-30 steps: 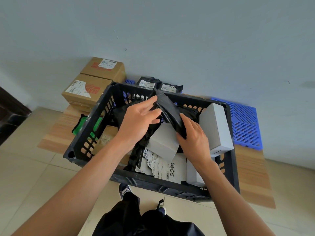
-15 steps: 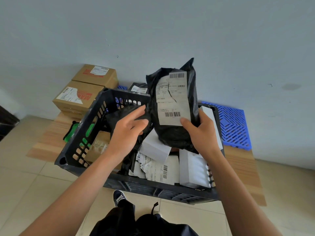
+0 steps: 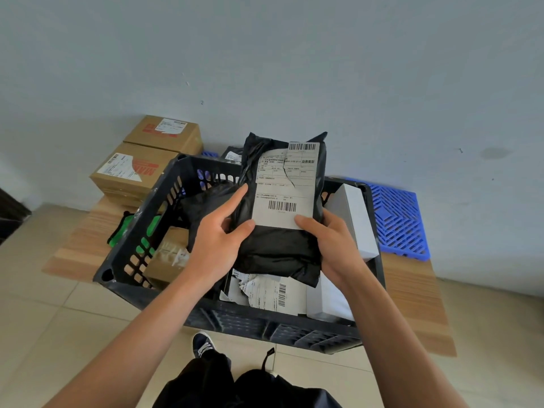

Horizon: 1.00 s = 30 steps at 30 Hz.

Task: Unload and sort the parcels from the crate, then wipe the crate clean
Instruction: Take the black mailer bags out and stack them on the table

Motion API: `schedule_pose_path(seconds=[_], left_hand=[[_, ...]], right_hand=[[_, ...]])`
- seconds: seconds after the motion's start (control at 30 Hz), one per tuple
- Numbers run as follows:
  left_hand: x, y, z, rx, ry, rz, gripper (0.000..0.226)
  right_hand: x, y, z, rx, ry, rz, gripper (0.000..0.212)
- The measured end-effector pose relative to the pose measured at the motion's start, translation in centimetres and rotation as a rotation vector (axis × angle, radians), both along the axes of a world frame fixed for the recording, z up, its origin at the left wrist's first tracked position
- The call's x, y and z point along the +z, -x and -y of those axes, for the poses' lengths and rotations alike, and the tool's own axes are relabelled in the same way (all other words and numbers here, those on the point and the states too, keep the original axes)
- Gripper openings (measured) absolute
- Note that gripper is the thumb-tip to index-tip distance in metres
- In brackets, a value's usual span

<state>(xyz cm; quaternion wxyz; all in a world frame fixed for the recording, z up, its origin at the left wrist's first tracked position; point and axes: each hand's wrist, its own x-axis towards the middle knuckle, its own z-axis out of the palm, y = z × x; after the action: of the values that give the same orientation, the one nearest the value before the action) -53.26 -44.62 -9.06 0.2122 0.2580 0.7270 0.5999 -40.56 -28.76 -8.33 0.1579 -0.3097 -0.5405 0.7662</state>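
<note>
Black plastic mailer [image 3: 276, 251] up in front of you, held clear above the crate [image 3: 138, 231], label facing you and its long axis standing nearly upright, top corners toward the wall. Your left hand [image 3: 219, 245] grips its left edge, thumb across the front and index finger stretched up the side; your right hand [image 3: 331, 245] grips the lower right edge, thumb pinned on the label's bottom corner. So it's a two-handed hold, low on the parcel, with most of the bag above your fingers. Now the sorting call, as I read it: other black bags [image 3: 232, 154] lie straight ahead beyond the crate's far rim, against the wall, while the brown cartons [image 3: 132, 172] sit off to the far left. That puts the likely drop spot forward and slightly left, a touch nearer your left hand. Plenty left below, too: a white box [image 3: 353, 219], a labelled flat parcel [image 3: 270, 293] and a brown packet [image 3: 169, 257] remain in the crate.
</note>
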Motion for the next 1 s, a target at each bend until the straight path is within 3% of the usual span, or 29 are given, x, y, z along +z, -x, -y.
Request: schedule_pose_path(seconds=[0.27,0.4,0.47,0.6,0.7,1.0], left_hand=[[-0.1,-0.7,-0.4,-0.072,0.009,-0.023,0.057],[0.2,-0.7,-0.8,-0.057,0.031,-0.065,0.056],[0.3,-0.5,-1.0,-0.044,0.033,-0.070,0.056],[0.0,0.0,-1.2,-0.048,0.025,-0.044,0.056],[-0.1,0.4,-1.3,-0.056,0.001,-0.030,0.054],[1.1,3.2,-1.7,-0.172,0.117,-0.151,0.049]], right_hand=[[-0.9,-0.7,-0.5,0.004,-0.080,-0.030,0.040],[-1.1,-0.9,-0.2,-0.118,-0.318,0.029,0.078],[-0.9,-0.9,-0.1,-0.145,-0.526,0.085,0.085],[-0.7,-0.9,0.3,-0.064,-0.794,0.141,0.063],[-0.3,-0.8,0.6,-0.059,-0.730,0.159,0.046],[-0.3,1.3,-0.3,-0.062,-0.624,0.113,0.047]])
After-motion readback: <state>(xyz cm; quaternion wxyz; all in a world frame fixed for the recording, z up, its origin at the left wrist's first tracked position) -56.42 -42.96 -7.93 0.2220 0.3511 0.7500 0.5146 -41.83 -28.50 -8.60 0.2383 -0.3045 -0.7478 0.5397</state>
